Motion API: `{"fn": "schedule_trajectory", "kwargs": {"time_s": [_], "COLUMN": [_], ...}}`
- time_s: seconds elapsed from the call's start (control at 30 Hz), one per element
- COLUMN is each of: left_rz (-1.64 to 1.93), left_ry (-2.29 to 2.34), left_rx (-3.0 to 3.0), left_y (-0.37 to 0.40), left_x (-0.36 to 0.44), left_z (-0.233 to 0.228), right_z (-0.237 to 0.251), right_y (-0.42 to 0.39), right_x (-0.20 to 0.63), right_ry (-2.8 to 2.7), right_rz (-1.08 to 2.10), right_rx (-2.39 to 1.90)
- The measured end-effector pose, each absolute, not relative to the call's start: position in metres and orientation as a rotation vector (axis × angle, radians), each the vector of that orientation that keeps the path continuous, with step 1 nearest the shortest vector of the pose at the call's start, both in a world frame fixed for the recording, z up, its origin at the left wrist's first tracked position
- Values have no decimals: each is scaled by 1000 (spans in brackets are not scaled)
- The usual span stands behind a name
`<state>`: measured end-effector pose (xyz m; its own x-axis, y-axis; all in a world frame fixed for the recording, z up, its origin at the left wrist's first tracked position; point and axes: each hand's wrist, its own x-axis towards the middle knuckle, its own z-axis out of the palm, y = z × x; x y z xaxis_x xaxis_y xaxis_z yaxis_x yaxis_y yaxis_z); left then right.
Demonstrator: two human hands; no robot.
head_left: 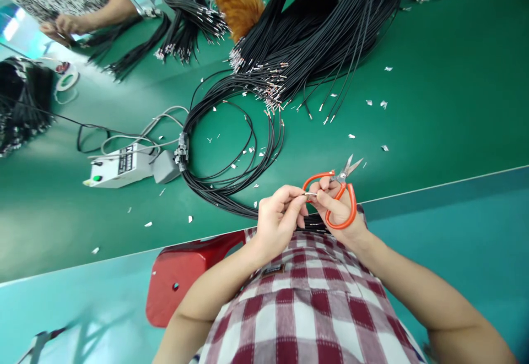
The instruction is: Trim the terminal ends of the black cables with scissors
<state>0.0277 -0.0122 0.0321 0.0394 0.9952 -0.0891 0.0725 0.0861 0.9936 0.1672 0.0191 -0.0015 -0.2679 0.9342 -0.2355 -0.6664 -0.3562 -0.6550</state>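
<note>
Head view: I'm seeing the left hand and right hand both pinching a thin cable end, which is lying crosswise between their fingertips; orange-handled scissors are hanging from the right, blades parted.

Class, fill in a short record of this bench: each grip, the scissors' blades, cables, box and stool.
Left grip: pinching a small pale piece
Right grip: holding orange-handled scissors, fingertips near the same piece
Blades: spread apart
Cables: black loop on the green table
Box: white, left of the loop
Stool: red, left of the wearer
</note>
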Motion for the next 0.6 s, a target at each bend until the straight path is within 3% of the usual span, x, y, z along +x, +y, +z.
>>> {"fn": "schedule_trajectory", "kwargs": {"time_s": [0.6], "left_rz": [821], "left_ry": [1074], "left_rx": [844], "left_y": [0], "left_x": [16], "left_z": [45], "right_z": [-5], "right_y": [25], "right_x": [165], "right_ry": [-707], "right_rz": [1732], "right_rx": [-787]}}
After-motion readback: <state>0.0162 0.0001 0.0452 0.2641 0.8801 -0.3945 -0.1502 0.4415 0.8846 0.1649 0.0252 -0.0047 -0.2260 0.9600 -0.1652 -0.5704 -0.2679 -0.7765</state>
